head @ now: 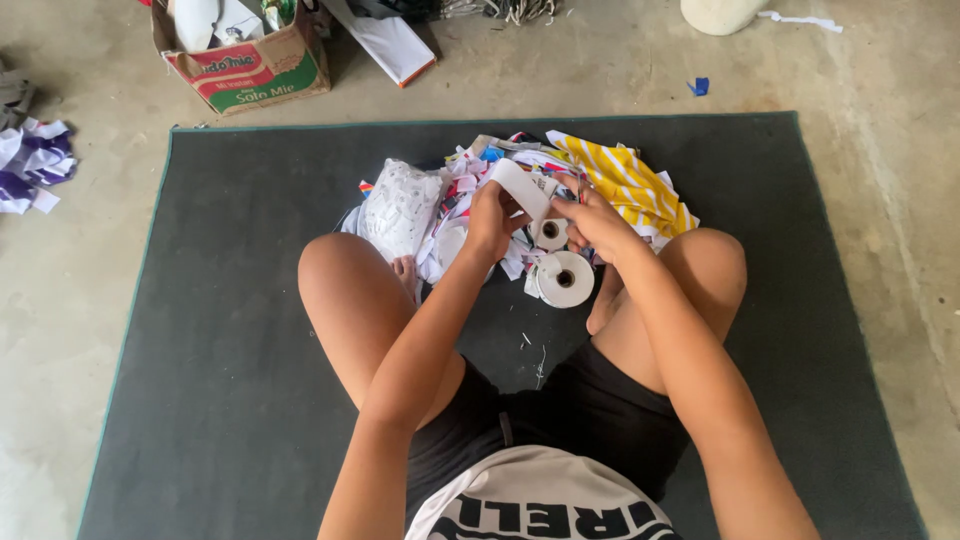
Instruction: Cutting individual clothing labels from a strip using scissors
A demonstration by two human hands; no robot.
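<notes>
Both hands meet over the lap, seen from the single head view: the left hand (492, 218) is closed on the lower end of a white strip (524, 186), and the right hand (592, 222) pinches its other end from the 3 o'clock side, so the strip stands tilted between them, raised where the eyes can look straight down on it. Holding it at two ends keeps the limp material taut and flat. Just below the hands, at about 6 o'clock from the strip, two white tape rolls lie flat on the mat, a small roll (551, 231) and a larger roll (566, 279), side by side and touching or nearly so; they sit between the crossed legs, close under the fingers. At 12 o'clock from the hands a heap of fabric scraps (470, 185) spreads across the dark mat (230, 400), with a yellow striped cloth (625, 180) at 1 o'clock and a white patterned bundle (400, 205) at 10 o'clock. Well apart, at 11 o'clock on the bare concrete floor, stands an open cardboard box (250, 70), and purple-white scraps (30, 165) lie at 9 o'clock.
</notes>
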